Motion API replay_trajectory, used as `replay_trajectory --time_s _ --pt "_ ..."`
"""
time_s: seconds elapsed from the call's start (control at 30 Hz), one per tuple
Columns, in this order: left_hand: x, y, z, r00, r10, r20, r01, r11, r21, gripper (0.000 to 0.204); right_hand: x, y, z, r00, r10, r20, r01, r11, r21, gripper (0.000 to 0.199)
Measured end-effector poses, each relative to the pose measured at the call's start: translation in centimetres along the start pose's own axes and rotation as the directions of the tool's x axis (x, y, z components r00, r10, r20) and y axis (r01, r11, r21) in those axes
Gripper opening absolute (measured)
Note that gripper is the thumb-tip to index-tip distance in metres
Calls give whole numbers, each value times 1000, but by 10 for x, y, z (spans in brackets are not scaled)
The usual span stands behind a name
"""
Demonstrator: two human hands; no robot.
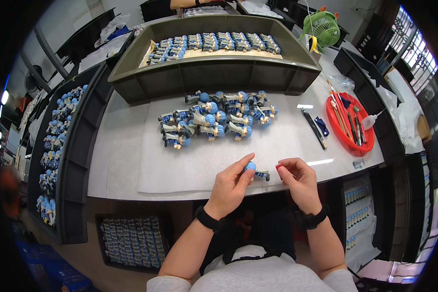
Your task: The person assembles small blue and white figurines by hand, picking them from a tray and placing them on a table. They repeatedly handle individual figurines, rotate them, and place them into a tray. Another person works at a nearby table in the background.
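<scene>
Near the front edge of the white table, my left hand point(230, 189) grips a small figurine point(250, 166) with blue hair between thumb and fingers. The figurine's legs and dark shoes point right, toward my other hand. A short gap away, my right hand point(301, 184) pinches a small red piece point(279, 166), whose kind I cannot make out. Beyond both hands lies a loose heap of similar blue-haired figurines point(210, 119), most of them on their sides.
Behind the heap stands a big olive bin point(214, 78) with figurines in rows. A black crate point(75, 160) of figurines flanks the left side. On the right are a red basket point(332, 127) of brushes, a black pen-like tool point(314, 128) and a green fan point(321, 29).
</scene>
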State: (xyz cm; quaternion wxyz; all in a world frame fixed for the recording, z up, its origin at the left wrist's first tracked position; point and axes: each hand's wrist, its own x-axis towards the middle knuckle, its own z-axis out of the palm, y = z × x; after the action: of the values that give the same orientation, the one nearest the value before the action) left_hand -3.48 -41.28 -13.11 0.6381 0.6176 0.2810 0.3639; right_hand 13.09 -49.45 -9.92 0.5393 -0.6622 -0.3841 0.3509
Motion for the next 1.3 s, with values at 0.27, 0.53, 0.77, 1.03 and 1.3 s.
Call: replay_trajectory --time_s 0.27,0.53,0.77,1.03,1.3 --pt "2 -1 2 995 100 24 -103 969 223 43 3 0 13 998 -38 -55 40 999 21 14" --pt "5 4 4 998 62 -1 -59 961 271 41 7 0 19 1000 -11 -28 12 998 56 7" --pt "7 -4 8 988 132 -76 -109 961 255 39 7 -1 26 999 13 -45 -11 999 37 5" --pt "7 -5 10 984 152 -93 -124 959 255 39 5 3 27 998 -14 -64 15 1000 6 4" --pt "8 -2 11 984 142 -106 -109 957 270 38 4 6 29 994 -76 -80 71 996 -61 4"
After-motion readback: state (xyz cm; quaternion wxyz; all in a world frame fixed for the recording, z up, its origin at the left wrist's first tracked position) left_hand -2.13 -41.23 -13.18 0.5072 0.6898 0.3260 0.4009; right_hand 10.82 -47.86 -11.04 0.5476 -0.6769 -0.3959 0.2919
